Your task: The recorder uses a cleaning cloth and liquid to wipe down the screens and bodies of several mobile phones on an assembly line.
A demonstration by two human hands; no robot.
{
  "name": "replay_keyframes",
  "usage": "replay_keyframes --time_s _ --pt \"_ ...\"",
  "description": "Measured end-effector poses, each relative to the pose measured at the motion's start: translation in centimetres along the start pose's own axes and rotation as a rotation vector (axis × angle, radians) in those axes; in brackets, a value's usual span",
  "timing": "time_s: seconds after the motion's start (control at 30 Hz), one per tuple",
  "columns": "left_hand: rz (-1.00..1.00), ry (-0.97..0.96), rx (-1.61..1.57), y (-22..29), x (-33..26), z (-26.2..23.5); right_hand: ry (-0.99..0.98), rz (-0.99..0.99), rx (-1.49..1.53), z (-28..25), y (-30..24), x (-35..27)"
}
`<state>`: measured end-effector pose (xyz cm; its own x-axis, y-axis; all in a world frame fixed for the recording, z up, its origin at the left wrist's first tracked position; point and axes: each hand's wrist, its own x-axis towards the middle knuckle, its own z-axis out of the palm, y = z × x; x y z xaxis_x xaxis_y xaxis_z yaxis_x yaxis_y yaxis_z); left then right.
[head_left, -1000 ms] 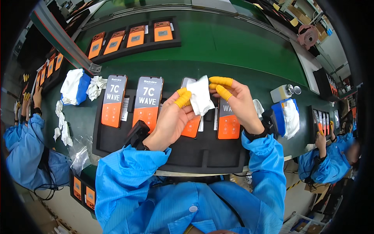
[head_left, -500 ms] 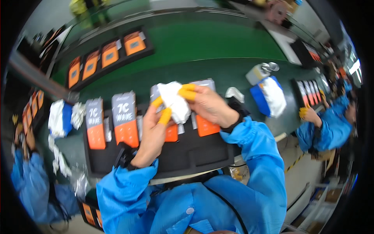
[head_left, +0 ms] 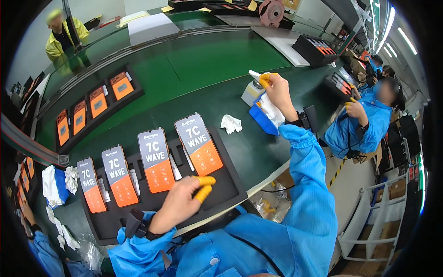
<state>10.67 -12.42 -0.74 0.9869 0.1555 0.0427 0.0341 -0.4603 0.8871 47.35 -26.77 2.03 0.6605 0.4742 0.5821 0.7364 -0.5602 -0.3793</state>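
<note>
Several phones with grey-and-orange printed faces, among them one phone (head_left: pixel 198 144), lie in a row in a black foam tray (head_left: pixel 233 177). Yellow finger cots cover some fingertips on both hands. My left hand (head_left: pixel 180 203) hovers low over the tray's near side, its fingers apart and holding nothing. Off to the right, my right hand (head_left: pixel 279 96) pinches a white cloth (head_left: pixel 254 74) above a pale squat bottle (head_left: pixel 252 93). That hand and the cloth hide the bottle's top. Beside the bottle, a blue box (head_left: pixel 264 121) holds white cloths.
A crumpled white cloth (head_left: pixel 230 123) lies right of the tray. Farther off, another black tray (head_left: pixel 131 94) holds orange phones. At the left stands a second blue box (head_left: pixel 61 185) with white cloths. A co-worker in blue (head_left: pixel 357 122) handles a tray at the right.
Both hands were together over the phones with the white cloth. My right hand has carried it to the bottle; my left has let go and dropped lower. The view has turned.
</note>
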Motion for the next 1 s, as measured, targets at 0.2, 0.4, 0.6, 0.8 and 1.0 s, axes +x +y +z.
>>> replay_keyframes --time_s 0.2,0.4,0.6,0.8,1.0 --pt "0.199 -0.093 0.353 2.1 -2.4 1.4 -0.014 0.072 0.085 -0.7 0.0 1.4" --pt "0.208 -0.022 0.477 1.3 -5.2 2.8 -0.112 -0.031 -0.153 1.1 -0.6 2.9" --pt "0.270 0.116 0.381 -0.7 -6.1 5.4 -0.045 0.003 0.004 0.7 1.5 0.4" --pt "0.288 0.200 0.314 -1.2 -5.9 6.6 -0.154 0.034 -0.041 1.3 8.2 2.0" --pt "0.327 0.326 0.154 -1.2 -5.9 7.3 -0.109 -0.062 -0.042 3.1 9.2 3.8"
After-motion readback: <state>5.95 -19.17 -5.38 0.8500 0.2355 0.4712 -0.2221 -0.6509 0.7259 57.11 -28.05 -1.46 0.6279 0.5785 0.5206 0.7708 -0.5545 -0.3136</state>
